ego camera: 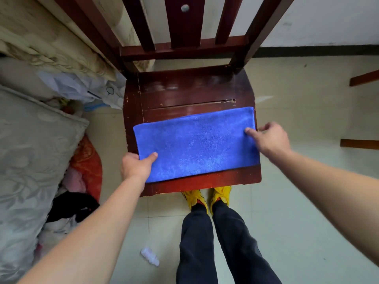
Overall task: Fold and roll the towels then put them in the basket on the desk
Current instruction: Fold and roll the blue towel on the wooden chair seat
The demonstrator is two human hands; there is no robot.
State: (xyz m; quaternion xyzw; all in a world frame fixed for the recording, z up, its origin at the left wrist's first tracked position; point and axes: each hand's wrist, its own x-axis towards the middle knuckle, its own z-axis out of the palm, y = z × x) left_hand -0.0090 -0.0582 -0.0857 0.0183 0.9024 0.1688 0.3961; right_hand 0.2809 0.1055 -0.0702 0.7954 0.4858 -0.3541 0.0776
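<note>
A blue towel (196, 143), folded into a long flat rectangle, lies across the front half of a dark red wooden chair seat (184, 93). My left hand (136, 165) pinches the towel's near left corner, thumb on top and fingers under the edge. My right hand (268, 138) is at the towel's right end, its thumb resting on the cloth and the fingers spread just off the edge. No basket or desk is in view.
The chair back (184, 25) rises at the far side. A bed with a grey quilt (30, 152) and piled clothes (80, 177) fills the left. My legs and yellow shoes (207, 197) stand at the seat's front edge. A small bottle (149, 256) lies on the tiled floor.
</note>
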